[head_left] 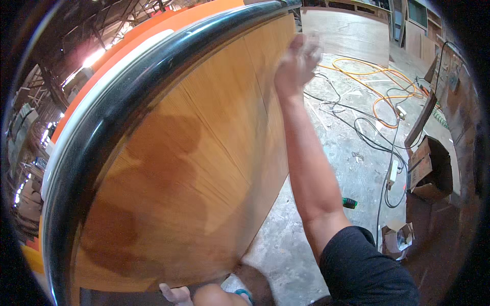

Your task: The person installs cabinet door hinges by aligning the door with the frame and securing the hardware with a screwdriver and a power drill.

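A large wooden panel (219,153) with a visible grain fills the middle of the view. Around its left and upper side curves a thick glossy black rim (102,125). My right arm reaches forward along the panel's right edge. At its end my right hand (297,66) is beside the panel's far corner. Motion smears its fingers, so I cannot tell whether it holds anything or touches the wood. Low in the view, at the panel's near edge, only part of my left hand (176,295) shows, one finger stretched out and nothing visible in it.
Orange and black cables (380,99) lie across the concrete floor (352,168), with a white power strip (392,173). On the right stand an open cardboard box (431,168) and a smaller box (398,239). A pale board (344,35) stands at the back.
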The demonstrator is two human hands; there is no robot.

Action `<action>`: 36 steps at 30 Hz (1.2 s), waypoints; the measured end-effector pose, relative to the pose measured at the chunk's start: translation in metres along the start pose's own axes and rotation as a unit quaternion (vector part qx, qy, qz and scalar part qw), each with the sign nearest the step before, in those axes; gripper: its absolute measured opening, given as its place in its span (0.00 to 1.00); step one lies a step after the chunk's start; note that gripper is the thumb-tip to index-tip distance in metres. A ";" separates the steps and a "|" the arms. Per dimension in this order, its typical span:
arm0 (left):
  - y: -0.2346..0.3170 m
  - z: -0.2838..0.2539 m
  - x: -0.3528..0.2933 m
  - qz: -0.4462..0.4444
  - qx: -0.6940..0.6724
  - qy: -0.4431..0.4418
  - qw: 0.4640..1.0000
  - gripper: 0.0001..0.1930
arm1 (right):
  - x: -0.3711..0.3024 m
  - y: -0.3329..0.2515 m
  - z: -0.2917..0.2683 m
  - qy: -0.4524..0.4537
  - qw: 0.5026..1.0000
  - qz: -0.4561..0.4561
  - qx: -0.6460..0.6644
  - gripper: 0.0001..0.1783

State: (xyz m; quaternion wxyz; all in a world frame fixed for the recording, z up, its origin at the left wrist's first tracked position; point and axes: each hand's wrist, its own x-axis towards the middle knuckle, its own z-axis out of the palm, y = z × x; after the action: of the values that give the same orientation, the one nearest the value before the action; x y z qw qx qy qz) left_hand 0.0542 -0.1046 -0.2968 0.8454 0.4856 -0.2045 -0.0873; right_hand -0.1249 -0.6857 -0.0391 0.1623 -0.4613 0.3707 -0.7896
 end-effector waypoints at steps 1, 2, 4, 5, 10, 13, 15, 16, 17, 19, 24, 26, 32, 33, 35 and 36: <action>-0.005 0.003 0.001 -0.003 -0.006 -0.005 1.000 0.46 | -0.012 0.011 0.027 -0.016 0.992 -0.005 -0.129 0.43; -0.005 0.001 0.000 0.004 -0.005 -0.001 1.000 0.46 | -0.019 0.002 0.028 -0.018 0.992 -0.004 -0.124 0.43; 0.001 -0.004 0.000 0.004 -0.002 -0.002 1.000 0.46 | -0.033 -0.008 0.020 -0.126 0.983 0.094 -0.093 0.43; -0.002 -0.001 0.002 0.007 -0.004 -0.004 1.000 0.46 | -0.034 -0.011 0.020 -0.126 0.983 0.093 -0.096 0.43; -0.007 -0.006 0.008 -0.012 0.014 -0.019 1.000 0.45 | -0.028 -0.025 0.017 -0.145 0.973 0.081 -0.158 0.44; -0.003 -0.017 0.014 -0.003 0.022 -0.022 1.000 0.44 | -0.027 -0.039 0.004 -0.090 0.988 0.109 -0.061 0.44; -0.006 -0.009 0.010 -0.035 0.011 -0.057 0.998 0.43 | -0.040 -0.031 0.012 -0.094 0.980 0.149 -0.094 0.43; -0.002 0.000 0.007 -0.035 0.012 -0.052 0.998 0.43 | -0.048 -0.024 0.015 -0.100 0.969 0.194 -0.117 0.43; 0.003 0.008 0.007 -0.027 0.010 -0.046 0.999 0.42 | -0.049 -0.023 0.008 -0.156 0.966 0.163 -0.129 0.41; 0.006 0.013 0.007 -0.029 0.016 -0.037 0.999 0.43 | -0.052 -0.015 -0.003 -0.169 0.965 0.093 -0.180 0.41; 0.006 0.003 0.012 -0.064 0.012 -0.014 0.998 0.44 | -0.103 0.045 -0.075 -0.250 0.925 0.042 -0.284 0.37; 0.005 -0.010 0.016 -0.056 0.072 0.013 0.996 0.33 | -0.122 0.083 -0.128 -0.283 0.916 -0.025 -0.285 0.33; 0.089 -0.001 -0.052 0.090 0.493 0.088 0.861 0.12 | -0.128 0.198 -0.320 -0.473 0.775 -0.036 -0.418 0.14; 0.090 0.034 -0.069 0.105 0.487 0.036 0.866 0.15 | -0.112 0.233 -0.359 -0.479 0.730 -0.012 -0.487 0.14; 0.106 0.093 -0.082 0.163 0.465 -0.101 0.864 0.14 | -0.120 0.242 -0.392 -0.593 0.579 0.092 -0.552 0.18; 0.109 0.125 -0.083 0.209 0.407 -0.252 0.853 0.13 | -0.113 0.263 -0.419 -0.618 0.519 0.125 -0.577 0.20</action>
State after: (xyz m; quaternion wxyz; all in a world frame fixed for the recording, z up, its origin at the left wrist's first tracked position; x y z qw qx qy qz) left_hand -0.0796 -0.1186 -0.1695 0.4905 0.6933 -0.5242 0.0631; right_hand -0.4443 -0.6122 -0.4270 0.1460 -0.7747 0.6054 0.1096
